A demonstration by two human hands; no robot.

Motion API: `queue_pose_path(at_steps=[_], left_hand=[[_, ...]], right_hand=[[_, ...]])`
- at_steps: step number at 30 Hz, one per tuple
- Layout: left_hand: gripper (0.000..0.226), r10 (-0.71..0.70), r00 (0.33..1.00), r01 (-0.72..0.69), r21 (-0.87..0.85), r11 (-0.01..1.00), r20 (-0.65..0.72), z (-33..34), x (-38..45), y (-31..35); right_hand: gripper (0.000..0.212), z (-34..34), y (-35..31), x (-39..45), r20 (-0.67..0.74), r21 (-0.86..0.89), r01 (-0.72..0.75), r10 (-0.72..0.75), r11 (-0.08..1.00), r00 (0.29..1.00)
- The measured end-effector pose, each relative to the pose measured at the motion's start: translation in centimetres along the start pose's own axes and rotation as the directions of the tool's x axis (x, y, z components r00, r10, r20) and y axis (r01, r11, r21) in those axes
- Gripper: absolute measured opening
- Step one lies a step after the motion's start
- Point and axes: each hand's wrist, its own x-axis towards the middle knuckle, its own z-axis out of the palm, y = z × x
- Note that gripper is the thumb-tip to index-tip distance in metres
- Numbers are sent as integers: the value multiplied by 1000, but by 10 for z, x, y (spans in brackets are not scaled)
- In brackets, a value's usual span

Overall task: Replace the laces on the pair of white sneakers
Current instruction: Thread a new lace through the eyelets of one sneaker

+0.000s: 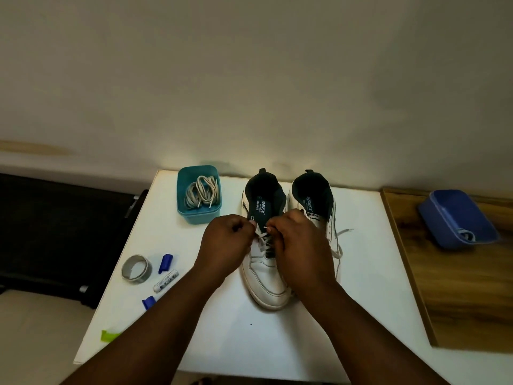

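Both hands — left hand, right hand — pinch the lace ends on the left sneaker; best to pull evenly, keeping the lace flat.

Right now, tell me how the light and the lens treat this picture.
Head view: dim overall, with a bright patch on the wall just behind the teal box and the sneakers; the white table is the brightest surface, the dark area at the left nearly black. The wide lens bends the table's edges outward. The left hand and right hand look slightly soft; the lace stays readable.
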Motion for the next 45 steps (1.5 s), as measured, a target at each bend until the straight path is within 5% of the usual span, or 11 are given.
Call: queue_pose_path(at_steps=[3,14,18,21,24,31,36,40,41,43,45], left_hand=[[25,-82,995,89,-132,987,60,-1,0,-1],[24,10,993,-5,-42,999,120,-3,-3,4],[22,-77,985,105,-178,979,156,0,-7,10],[14,-108,977,147,-214,966,183,-1,-7,9],[5,-69,981,96,-143,985,181,-4,-6,8],[4,-7,988,15,-51,999,157,-5,-6,4],[12,66,983,-95,165,982,171,-3,-7,4],[30,-43,995,24,200,979,90,-9,-7,8],[30,-97,995,94,113,989,12,-13,-5,9],[19,-296,946,219,-408,886,-135,-21,0,13],[21,-432,900,143,-900,412,-55,-30,2,25]], right_hand=[[19,1,-4,0,44,-95,27,-23,995,999],[10,1,-2,4,80,-219,80,-64,972,995],[13,1,1,1,77,-78,31,-25,997,997],[36,1,1,-2,34,175,-59,54,983,998],[55,2,2,-3,58,270,-95,82,958,995],[55,1,6,-3,93,302,-73,47,950,995],[52,0,1,-3,110,244,-77,51,967,993],[47,-7,-1,-3,88,145,-70,58,987,994],[49,-10,0,-3,79,94,-71,64,993,995],[51,-16,-3,-5,70,29,-76,74,997,995],[52,-19,-6,-6,45,16,-63,62,998,997]])
